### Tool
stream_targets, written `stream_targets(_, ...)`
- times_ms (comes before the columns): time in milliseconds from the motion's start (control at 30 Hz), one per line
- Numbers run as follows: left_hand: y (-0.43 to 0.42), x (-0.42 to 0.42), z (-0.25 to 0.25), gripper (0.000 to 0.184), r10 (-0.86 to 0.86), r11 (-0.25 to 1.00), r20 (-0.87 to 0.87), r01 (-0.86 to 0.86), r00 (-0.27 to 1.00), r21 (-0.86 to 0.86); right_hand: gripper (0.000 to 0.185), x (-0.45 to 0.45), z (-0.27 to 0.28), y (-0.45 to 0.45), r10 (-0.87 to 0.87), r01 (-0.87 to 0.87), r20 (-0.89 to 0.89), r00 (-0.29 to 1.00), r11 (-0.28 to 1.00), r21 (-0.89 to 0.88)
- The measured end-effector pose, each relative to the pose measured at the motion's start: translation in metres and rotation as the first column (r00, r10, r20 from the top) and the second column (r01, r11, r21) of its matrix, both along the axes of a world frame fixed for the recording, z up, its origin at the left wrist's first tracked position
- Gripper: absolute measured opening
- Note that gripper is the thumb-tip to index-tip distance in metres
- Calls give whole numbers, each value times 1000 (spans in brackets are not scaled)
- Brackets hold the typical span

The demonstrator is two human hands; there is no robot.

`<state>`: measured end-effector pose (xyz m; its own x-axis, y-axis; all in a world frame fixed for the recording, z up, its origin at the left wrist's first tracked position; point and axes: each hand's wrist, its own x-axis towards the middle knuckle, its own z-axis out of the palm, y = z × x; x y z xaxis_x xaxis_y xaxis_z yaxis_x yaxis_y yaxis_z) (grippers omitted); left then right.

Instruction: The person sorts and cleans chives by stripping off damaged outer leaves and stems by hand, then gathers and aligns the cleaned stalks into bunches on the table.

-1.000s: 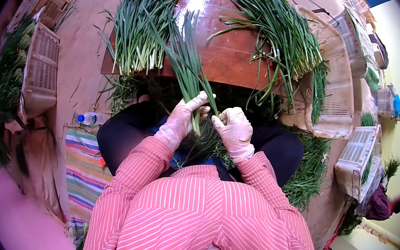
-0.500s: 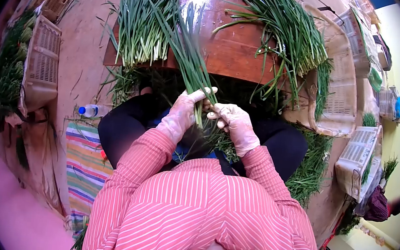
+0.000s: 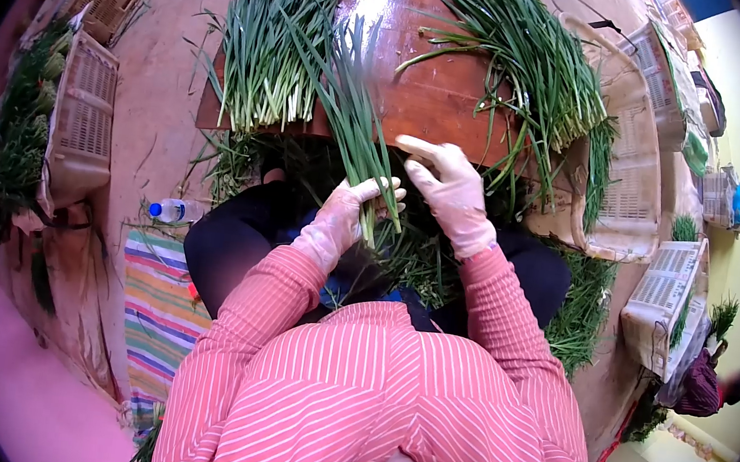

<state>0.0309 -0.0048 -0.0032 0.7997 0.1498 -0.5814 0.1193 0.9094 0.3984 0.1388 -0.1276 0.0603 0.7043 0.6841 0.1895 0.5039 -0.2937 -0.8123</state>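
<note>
1. My left hand [image 3: 341,219] is closed around a small bunch of green stalks [image 3: 354,129], thumb laid across them, with the pale lower ends poking out on the near side.
2. My right hand [image 3: 456,193] is partly open just right of the bunch, index finger stretched out and thumb apart from it; I see nothing in its grasp.
3. The bunch slants far and left from my grip, above my lap and across the near edge of the desk [image 3: 436,92]. Its tips overlap the left pile [image 3: 276,51] in view; whether they touch, I cannot tell.
4. The larger, looser right pile [image 3: 535,67] hangs over the desk's near right edge, and loose greenery [image 3: 425,269] lies below my hands.
5. I judge the step in hand as sorting through this bunch: left holds, right picks.
6. One stalk splays right of the others, so the next move calls for a light finger-and-thumb pinch on it, while the left grip stays firm enough to keep the ends together without bruising them.
</note>
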Motion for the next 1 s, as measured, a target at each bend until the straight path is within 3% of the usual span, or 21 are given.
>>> stream_targets(67, 1, -1, -9, 28, -40, 998, 9, 40, 999, 47, 41, 7, 0, 22, 97, -75, 95, 991, 975, -211)
stream_targets(133, 0, -4, -10, 29, -12, 999, 17, 12, 1000, 34, 47, 13, 4, 41, 90, -86, -9, 996, 908, -409)
stream_targets(200, 0, -6, -6, 32, -34, 995, -27, 37, 999, 95, 49, 30, -26, 57, 146, -212, -250, 957, 943, -258)
stream_targets(233, 0, -6, -5, 35, -34, 993, -56, 40, 998, 115, 40, 36, -29, 58, 209, -309, -464, 861, 940, -148)
stream_targets(267, 1, -6, -4, 35, -32, 993, -54, 38, 998, 115, 40, 43, -31, 60, 211, -310, -463, 861, 939, -149)
stream_targets(333, 3, -7, -2, 34, -52, 985, -82, 64, 995, 158, 26, 52, -28, 66, 95, -374, -674, 732, 884, -281)
stream_targets(367, 4, -7, -2, 34, -52, 985, -82, 64, 995, 158, 15, 57, -36, 68, 97, -351, -662, 743, 899, -262)
stream_targets(400, 5, -7, -2, 33, -68, 983, -100, 83, 993, 163, 15, 57, -22, 69, 65, -307, -620, 782, 906, -293)
stream_targets(467, 6, -6, -3, 32, -83, 981, -119, 103, 989, 166, 13, 73, -23, 69, 8, -75, -559, 829, 992, -97)
stream_targets(533, 6, -7, -7, 28, -32, 993, -81, 41, 996, 113, 10, 102, -26, 51, -54, 157, -326, 944, 942, 296)
stream_targets(600, 9, -7, -6, 28, -33, 995, -74, 40, 997, 93, 11, 132, -14, 20, -401, 470, -306, 863, 861, 195)
stream_targets(633, 9, -8, -6, 28, -38, 997, -65, 43, 997, 72, 15, 153, -28, -5, -513, 504, -17, 858, 837, 212)
stream_targets(667, 10, -8, -7, 27, -62, 994, -63, 67, 996, 85, 20, 166, -44, -23, -580, 528, 274, 767, 814, 242)
stream_targets(733, 8, -6, -7, 27, -54, 993, -56, 59, 997, 98, 30, 107, -3, -33, -434, 456, 178, 883, 883, -112)
stream_targets(800, 6, -3, -7, 26, -59, 992, -52, 64, 997, 111, 38, 54, -7, -35, -233, 137, -310, 922, 944, -301)
stream_targets(833, 5, -2, -7, 26, -57, 989, -47, 62, 997, 133, 43, 24, 6, -25, -169, -59, -624, 763, 943, -328)
stream_targets(867, 3, -1, -8, 26, -60, 989, -48, 66, 997, 132, 37, 1, -5, -23, -98, -207, -731, 676, 926, -316)
stream_targets(900, 2, 0, -9, 26, -65, 988, -38, 70, 997, 140, 39, -22, 5, -13, -140, -240, -728, 671, 888, -392)
stream_targets(933, 1, 0, -9, 25, -71, 986, -28, 74, 997, 151, 34, -33, 3, -10, -86, -288, -805, 586, 907, -307)
stream_targets(1000, 3, -1, -13, 25, -76, 985, -4, 76, 997, 158, 32, -39, -22, -12, -81, -219, -854, 514, 950, -221)
